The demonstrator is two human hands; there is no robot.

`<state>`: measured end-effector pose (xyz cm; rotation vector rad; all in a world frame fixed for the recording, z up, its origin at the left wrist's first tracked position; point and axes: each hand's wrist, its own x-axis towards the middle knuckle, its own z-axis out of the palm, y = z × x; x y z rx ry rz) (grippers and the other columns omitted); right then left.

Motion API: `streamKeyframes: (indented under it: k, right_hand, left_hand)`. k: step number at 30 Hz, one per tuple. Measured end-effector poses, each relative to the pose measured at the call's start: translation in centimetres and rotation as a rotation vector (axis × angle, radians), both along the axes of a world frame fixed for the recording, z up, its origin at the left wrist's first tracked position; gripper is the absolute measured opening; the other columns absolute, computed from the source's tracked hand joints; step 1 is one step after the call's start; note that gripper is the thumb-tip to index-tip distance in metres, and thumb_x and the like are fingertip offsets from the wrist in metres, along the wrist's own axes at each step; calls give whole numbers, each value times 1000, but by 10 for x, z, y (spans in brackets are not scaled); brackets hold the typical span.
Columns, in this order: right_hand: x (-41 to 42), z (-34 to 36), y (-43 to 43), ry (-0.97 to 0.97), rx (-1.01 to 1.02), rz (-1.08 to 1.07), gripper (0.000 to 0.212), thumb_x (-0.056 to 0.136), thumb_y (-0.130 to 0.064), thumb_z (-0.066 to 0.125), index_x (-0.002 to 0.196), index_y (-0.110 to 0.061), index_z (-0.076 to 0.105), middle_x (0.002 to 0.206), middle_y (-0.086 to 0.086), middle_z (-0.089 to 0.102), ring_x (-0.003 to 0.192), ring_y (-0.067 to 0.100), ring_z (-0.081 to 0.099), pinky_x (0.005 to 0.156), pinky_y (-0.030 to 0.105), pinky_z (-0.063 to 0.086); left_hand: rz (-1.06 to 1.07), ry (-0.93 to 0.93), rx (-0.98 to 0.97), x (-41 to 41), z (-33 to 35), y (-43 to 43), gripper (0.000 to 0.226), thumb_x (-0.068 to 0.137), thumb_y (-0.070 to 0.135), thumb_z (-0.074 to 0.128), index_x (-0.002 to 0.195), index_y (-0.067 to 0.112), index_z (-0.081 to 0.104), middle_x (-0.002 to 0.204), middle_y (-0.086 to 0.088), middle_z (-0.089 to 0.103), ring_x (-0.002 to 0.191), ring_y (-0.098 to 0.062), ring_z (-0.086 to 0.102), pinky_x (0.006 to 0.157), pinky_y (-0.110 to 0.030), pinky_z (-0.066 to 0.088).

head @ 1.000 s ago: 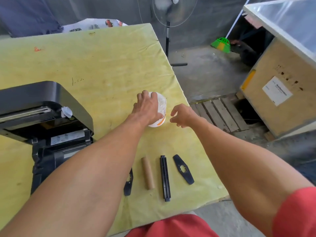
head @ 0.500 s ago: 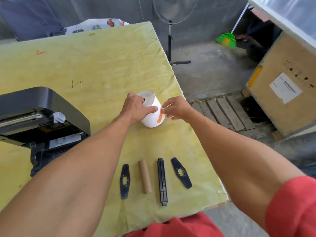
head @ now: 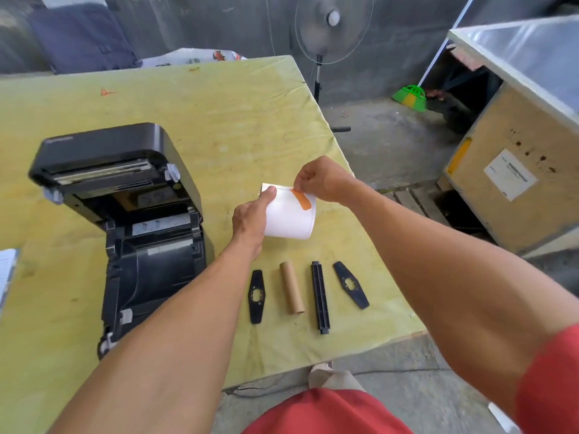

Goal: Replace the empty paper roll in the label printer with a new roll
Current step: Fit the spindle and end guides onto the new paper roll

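Two hands work on the white paper roll (head: pixel 289 219), which sits over the yellow-green table (head: pixel 219 120), just right of the open black label printer (head: pixel 125 214). Whether the roll touches the table cannot be told. The left hand (head: pixel 250 214) grasps the roll's left side, thumb on its far rim. The right hand (head: pixel 319 180) pinches the far end of the orange tape strip (head: pixel 302 200), its other fingers curled. Both forearms reach forward and converge. Near the table edge, left to right, lie a black flat end plate (head: pixel 257 296), a brown cardboard core (head: pixel 292 287), a black spindle bar (head: pixel 320 297) and a second end plate (head: pixel 351 285).
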<state>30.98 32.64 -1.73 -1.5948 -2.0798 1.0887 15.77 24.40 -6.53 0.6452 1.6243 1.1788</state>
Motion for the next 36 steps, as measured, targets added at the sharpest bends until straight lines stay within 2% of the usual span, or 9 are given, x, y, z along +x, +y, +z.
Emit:
streamKeyframes:
  k: [5,8,12,17,22,23,27,32,36]
  right_hand:
    - [-13,12,-30,-35,68,79,16,91,-8,63,101,-11,74,92,2,66,87,17,59,75,26,44]
    - [-20,20,-41,-61,111,103,19,90,-5,57,89,-11,74,87,-3,68,85,17,60,65,23,45]
    - [-28,31,-47,-126,119,130,21,91,-7,52,83,-15,70,87,-1,67,83,18,59,66,25,46]
    - [-28,42,-51,-106,147,132,19,94,-9,53,85,-15,68,89,-2,65,79,16,55,59,20,43]
    - [-12,47,-55,-96,88,158,13,94,-12,60,86,-15,70,75,-7,57,67,14,47,56,18,43]
    - [-9,47,-55,-105,65,163,12,94,-13,61,87,-16,71,79,-4,60,69,15,49,58,18,46]
    - [2,45,-55,-173,-84,159,14,92,-17,59,91,-19,73,101,7,65,96,28,62,89,39,57]
    - [16,43,-49,-222,-237,173,18,85,-7,53,82,-16,68,95,4,63,88,15,58,66,25,52]
    - [32,35,-34,-38,-251,20,13,86,-9,61,84,-12,74,90,4,70,82,12,66,60,24,54]
  left_hand:
    - [11,-84,44,-10,3,-28,41,64,54,73,77,16,67,101,-12,67,105,-38,66,89,-48,54]
    - [34,-110,71,-13,7,-40,38,64,53,73,75,17,67,97,-10,67,92,-32,65,76,-39,51]
    - [47,-117,80,-21,10,-44,38,68,52,74,79,16,67,103,-13,68,95,-33,66,82,-46,57]
    - [103,-138,69,-32,11,-36,32,80,48,74,82,17,64,98,-8,67,86,-28,67,74,-37,56]
    - [139,-175,53,-36,8,-30,32,80,47,75,82,17,63,90,-7,69,77,-26,69,71,-35,56]
    - [145,-184,49,-36,7,-29,33,79,47,75,83,17,63,91,-7,69,77,-27,69,73,-37,56]
    - [160,-202,27,-31,1,-24,34,78,46,76,84,16,61,94,-8,68,83,-30,69,81,-44,58]
    - [177,-209,15,-24,-10,-17,33,80,46,74,84,17,60,89,-5,66,74,-24,67,70,-35,56]
    - [191,-220,1,-21,-18,-8,31,82,45,73,84,17,59,89,-4,65,75,-23,66,76,-39,58]
